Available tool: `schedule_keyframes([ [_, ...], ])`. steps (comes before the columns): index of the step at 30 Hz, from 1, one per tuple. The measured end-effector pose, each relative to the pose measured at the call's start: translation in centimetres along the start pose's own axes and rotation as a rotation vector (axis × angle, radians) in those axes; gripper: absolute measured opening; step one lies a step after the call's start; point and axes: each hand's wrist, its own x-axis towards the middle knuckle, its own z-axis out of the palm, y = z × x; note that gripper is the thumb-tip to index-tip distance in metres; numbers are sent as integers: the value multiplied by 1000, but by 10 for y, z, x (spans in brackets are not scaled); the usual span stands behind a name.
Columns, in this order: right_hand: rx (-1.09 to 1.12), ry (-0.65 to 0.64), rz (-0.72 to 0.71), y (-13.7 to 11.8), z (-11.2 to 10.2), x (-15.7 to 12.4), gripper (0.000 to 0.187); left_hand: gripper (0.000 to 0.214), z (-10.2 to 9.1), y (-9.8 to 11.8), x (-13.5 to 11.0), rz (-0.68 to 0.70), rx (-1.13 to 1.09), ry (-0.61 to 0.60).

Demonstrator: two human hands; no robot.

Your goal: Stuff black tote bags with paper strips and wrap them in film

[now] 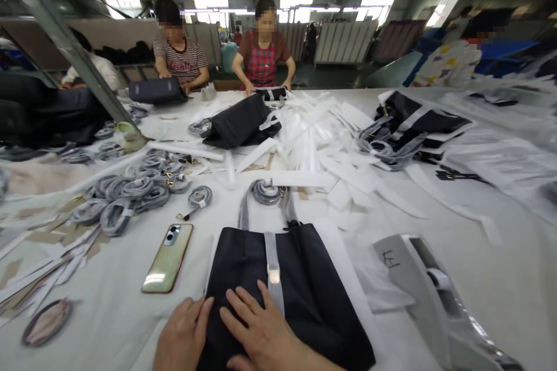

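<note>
A black handbag (315, 278) lies flat in front of me on the table, its handles (244, 211) pointing away. A strap (270, 249) in clear wrapping runs down its front and carries a metal clasp (274, 276). At the bag's left edge, my left hand (185, 330) is closed, with the thumb along the side; its other fingers are partly hidden. My right hand (256, 322) rests on the bag's front, fingers spread, left of the clasp. A coiled, wrapped strap (266, 191) sits by the handles.
On the left are a phone (167, 261), a pile of coiled straps (126, 191) and a hair band (47, 322). To the right stands a grey tape dispenser (435, 295). Further back lie white strips (313, 139) and other black bags (241, 122). Several people work across the table.
</note>
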Motion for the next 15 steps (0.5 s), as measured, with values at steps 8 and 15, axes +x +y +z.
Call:
schedule_keyframes([
  [8, -60, 58, -14, 6, 18, -8, 66, 26, -51, 89, 125, 22, -616, -53],
  [15, -293, 167, -122, 27, 41, -9, 23, 24, 31, 195, 186, 524, -975, -311],
])
